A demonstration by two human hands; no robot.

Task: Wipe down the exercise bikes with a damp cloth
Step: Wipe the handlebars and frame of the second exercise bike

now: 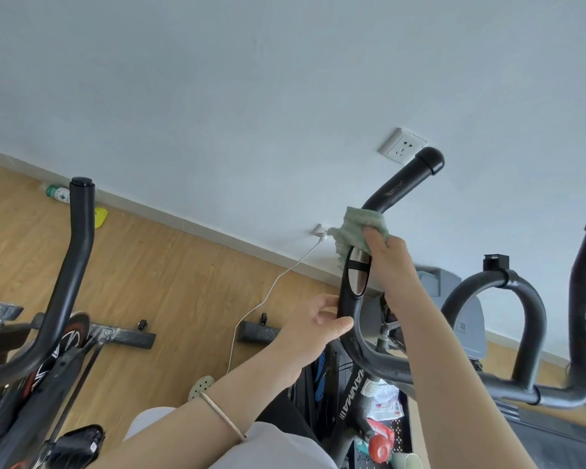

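Bright, even daylight; perhaps wide-angle edge warping

open gap between left bike handlebar [73, 265] and middle handlebar [400, 186]; wall [251, 96] probably close behind; loop bar [531, 313] crowds right side

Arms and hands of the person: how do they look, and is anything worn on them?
The left hand and the right hand wear no gloves, and no ring or watch shows. Both arms are bare, with no sleeves in view. A thin beige band circles the left wrist.
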